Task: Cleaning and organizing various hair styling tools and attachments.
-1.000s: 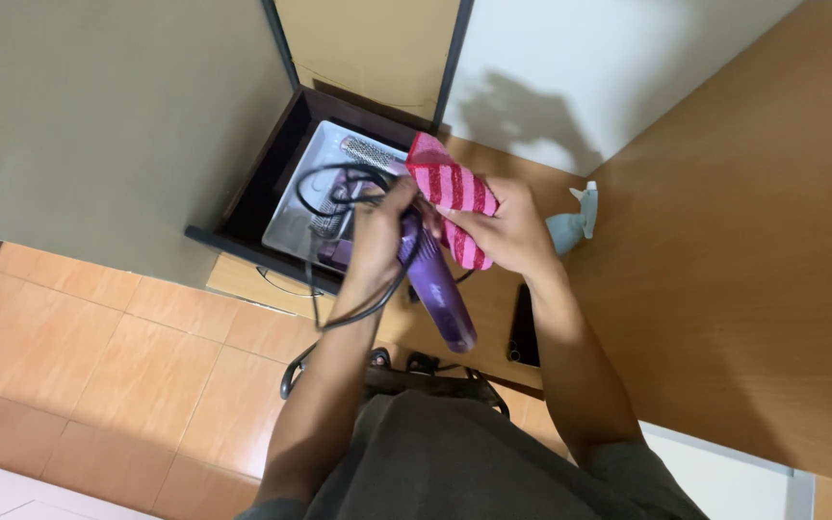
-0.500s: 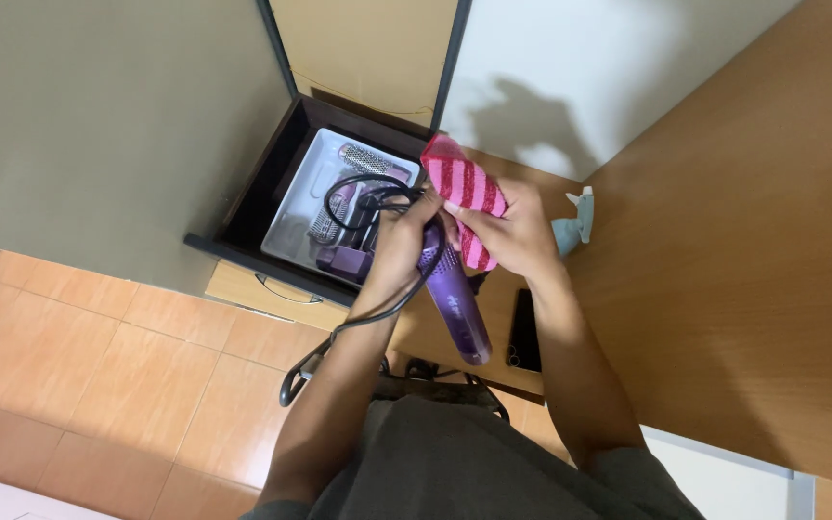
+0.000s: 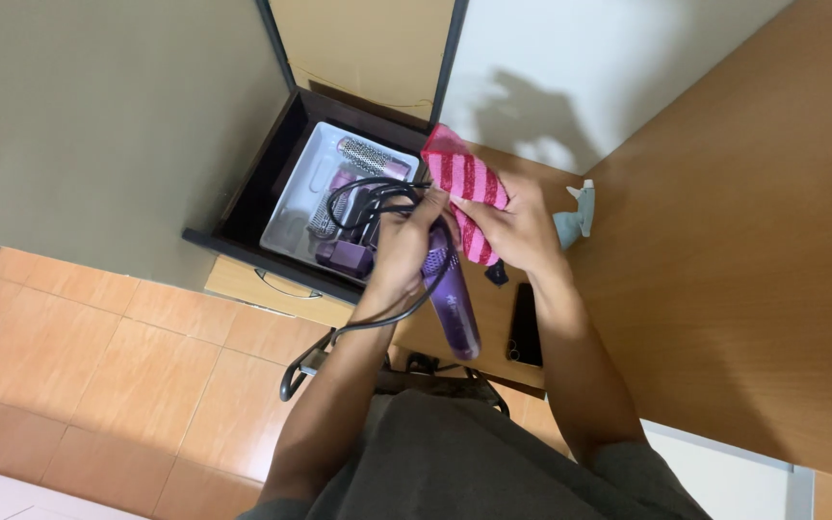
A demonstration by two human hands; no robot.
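My left hand (image 3: 402, 248) grips a purple hair dryer (image 3: 455, 308) near its head, its barrel pointing down towards me. A black cord (image 3: 363, 323) trails from it and loops down beside my forearm. My right hand (image 3: 517, 229) presses a pink and red striped cloth (image 3: 464, 188) against the dryer's upper end. Both hands are held over the corner of a wooden desk (image 3: 753, 270), just right of an open dark drawer (image 3: 252, 193).
A white tray (image 3: 291, 217) in the drawer holds a round hair brush (image 3: 368, 156) and purple attachments (image 3: 344, 258). On the desk lie a black phone (image 3: 524, 327), a pale blue spray bottle (image 3: 570, 220) and a small black item (image 3: 496, 274). Orange floor tiles (image 3: 98, 366) lie below.
The view has shifted slightly while both hands stayed together. The cloth has worked along the dryer's head, and the dryer has tipped a little more upright in my left hand.
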